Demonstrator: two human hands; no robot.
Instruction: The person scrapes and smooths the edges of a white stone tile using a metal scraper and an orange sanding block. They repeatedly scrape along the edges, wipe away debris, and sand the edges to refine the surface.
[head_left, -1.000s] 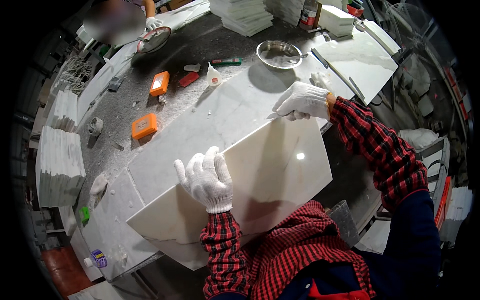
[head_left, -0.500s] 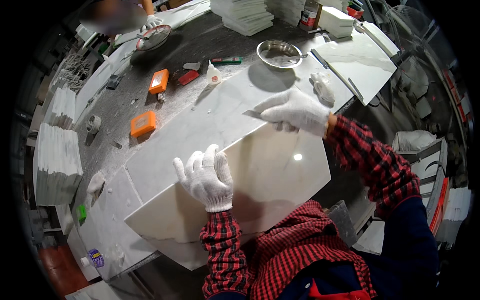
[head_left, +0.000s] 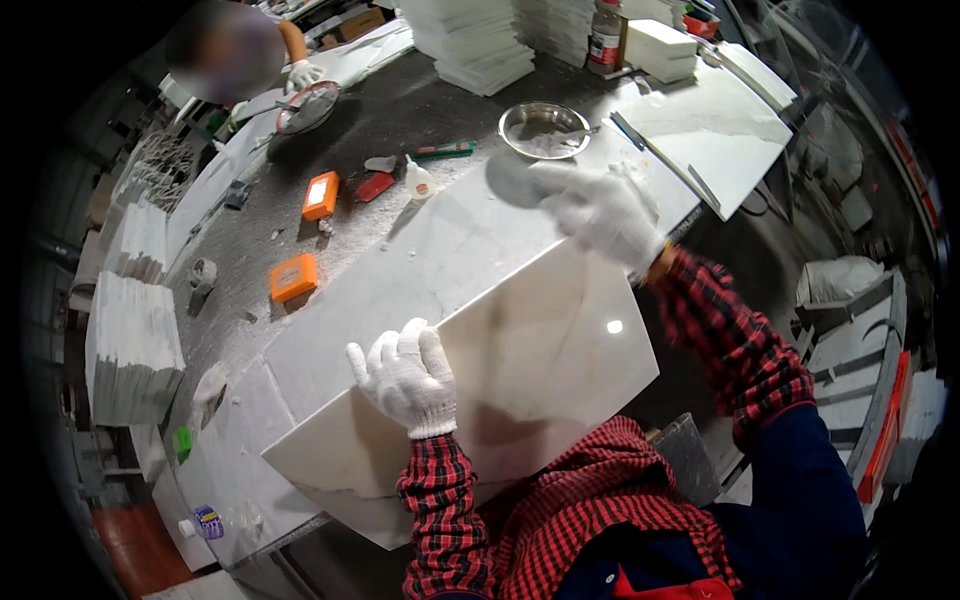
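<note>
White stone is stacked in thin slabs (head_left: 135, 345) at the left of the frame, beside the grey bench (head_left: 235, 300), on which two orange boxes (head_left: 293, 278) are set down. Near the centre, the left hand (head_left: 405, 380) is hooked by its fingers over the upper edge of the pale marble slab (head_left: 540, 340), which is gripped at a tilt and not laid flat. How much of it is finished cannot be told, as no treated patch can be made out. In the upper middle, whitish material is left in a steel bowl (head_left: 545, 132). Further right, the slab's upper end is overlapped in view by the blurred right hand (head_left: 600, 215); whether anything is grasped cannot be told.
</note>
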